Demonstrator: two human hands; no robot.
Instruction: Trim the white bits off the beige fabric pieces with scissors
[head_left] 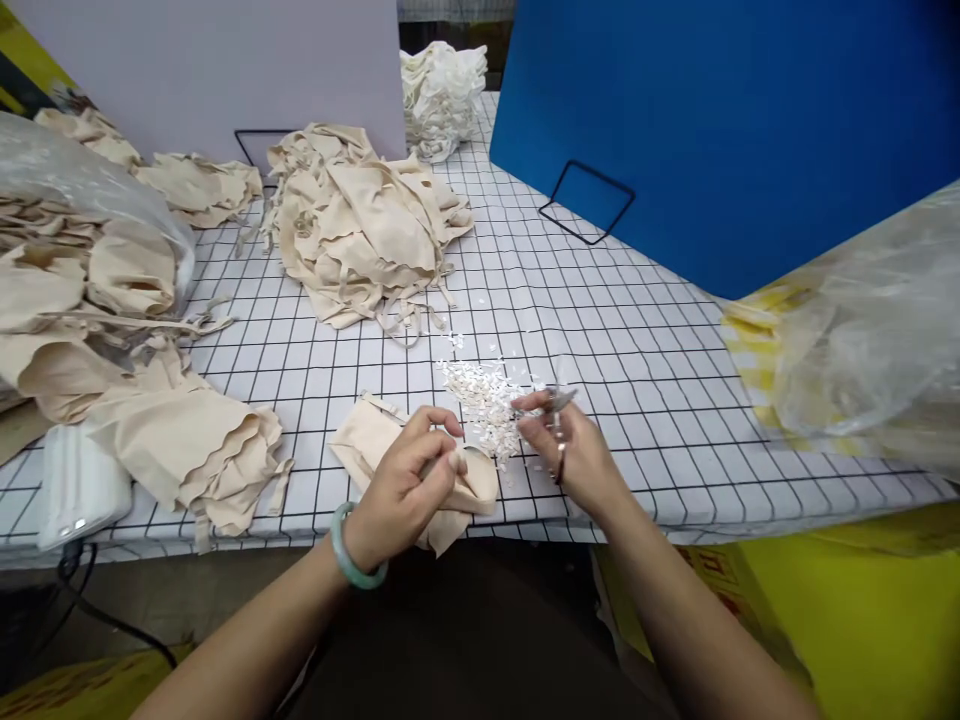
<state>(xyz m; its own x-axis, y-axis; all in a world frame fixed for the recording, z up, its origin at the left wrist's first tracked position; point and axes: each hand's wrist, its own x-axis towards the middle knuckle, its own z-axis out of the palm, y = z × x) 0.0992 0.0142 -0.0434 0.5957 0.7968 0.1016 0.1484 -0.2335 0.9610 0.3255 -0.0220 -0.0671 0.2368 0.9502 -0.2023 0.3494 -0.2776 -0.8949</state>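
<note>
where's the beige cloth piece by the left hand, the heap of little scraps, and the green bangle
Cloth piece (pixel 367 440): head view, on its flat left part.
Scraps (pixel 484 392): head view, about the middle of the scattered heap.
Green bangle (pixel 342 548): head view, on the left side of its ring.

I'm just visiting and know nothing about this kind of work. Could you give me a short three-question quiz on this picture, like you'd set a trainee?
1. True or false: both wrists are bare.

2. Multiple choice: what does the person's right grip hold?
A) a roll of tape
B) a small metal tool
C) a yellow sponge

3. Short answer: what lies scattered on the checked tablecloth, just beyond the piece of beige cloth at the left grip?

Key:
1. False; a green bangle is on the left wrist.
2. B
3. Small pale scraps.
</note>
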